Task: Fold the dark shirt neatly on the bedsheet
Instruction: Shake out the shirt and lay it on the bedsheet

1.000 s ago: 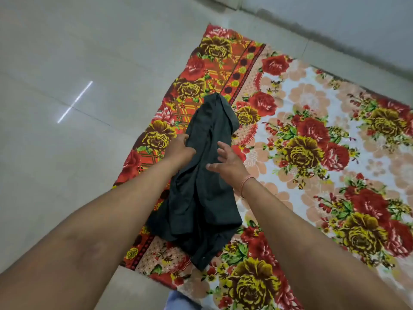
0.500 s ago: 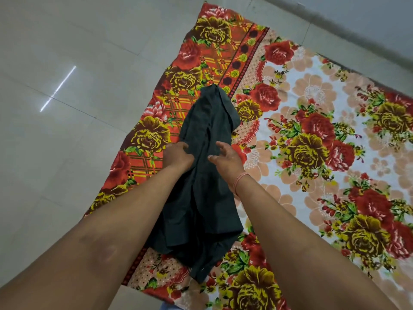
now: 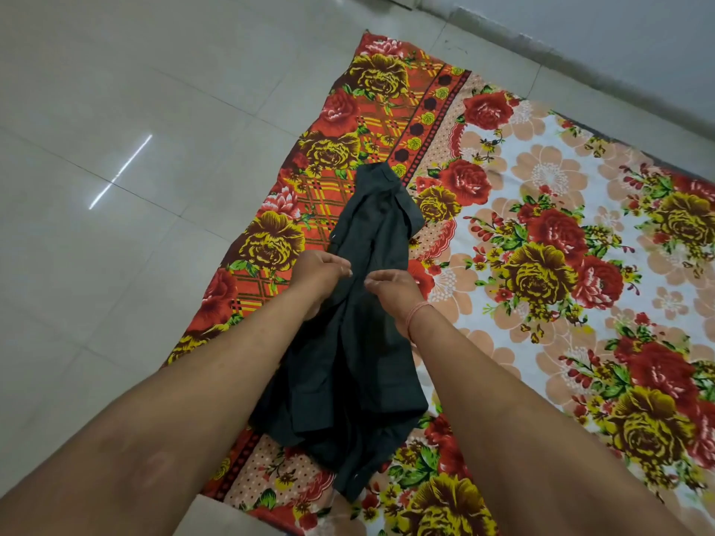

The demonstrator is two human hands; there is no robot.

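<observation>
The dark shirt (image 3: 360,365) lies bunched in a long narrow heap on the floral bedsheet (image 3: 549,234), near the sheet's left border. Its far end reaches the red patterned strip and its near end spreads wider toward me. My left hand (image 3: 323,270) pinches the fabric at the shirt's left edge, about midway along it. My right hand (image 3: 390,286), with a thin orange thread at the wrist, has its fingers curled and pinches the cloth just to the right of the left hand. Both forearms cover parts of the shirt's sides.
The bedsheet lies flat on a pale tiled floor (image 3: 116,187), which fills the left side. A grey wall (image 3: 619,40) runs along the far right beyond the sheet. The sheet's white flowered area extends to the right of the shirt.
My right hand has gone from spread fingers above the shirt to fingers closed on the fabric. Both hands have drawn closer together at the shirt's middle.
</observation>
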